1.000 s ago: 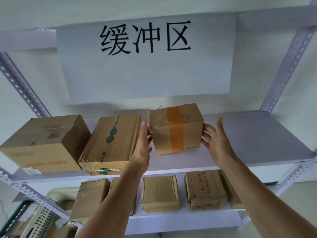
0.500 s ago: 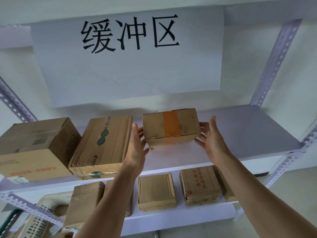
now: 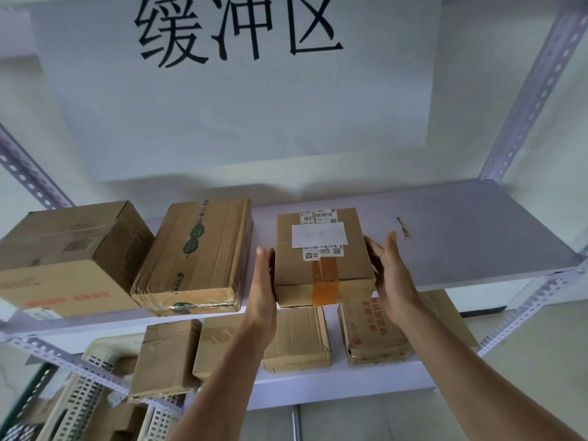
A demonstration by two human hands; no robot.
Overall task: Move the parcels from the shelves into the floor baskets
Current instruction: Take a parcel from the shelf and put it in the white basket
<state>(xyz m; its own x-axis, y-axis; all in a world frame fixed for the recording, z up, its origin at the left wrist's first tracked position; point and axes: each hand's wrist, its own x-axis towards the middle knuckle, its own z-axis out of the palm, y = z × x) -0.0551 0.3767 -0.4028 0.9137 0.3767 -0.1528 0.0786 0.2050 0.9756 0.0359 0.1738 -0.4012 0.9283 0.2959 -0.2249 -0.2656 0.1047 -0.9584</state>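
Observation:
A small cardboard parcel with orange tape and white labels on top is clamped between my two hands at the front edge of the upper shelf. My left hand presses its left side and my right hand presses its right side. Its label face points up toward me. Two bigger parcels stay on that shelf: one with a green print and a large box at the far left. A pale slotted floor basket shows at the bottom left, partly hidden by the shelf frame.
The lower shelf carries several brown parcels, among them one with red lettering. Perforated metal uprights frame the rack on both sides. A white sign with black characters hangs on the wall above. The right half of the upper shelf is bare.
The parcel was tipped over toward me, so its labelled face is up now instead of its taped side. Both hands came forward with it to the shelf's front edge.

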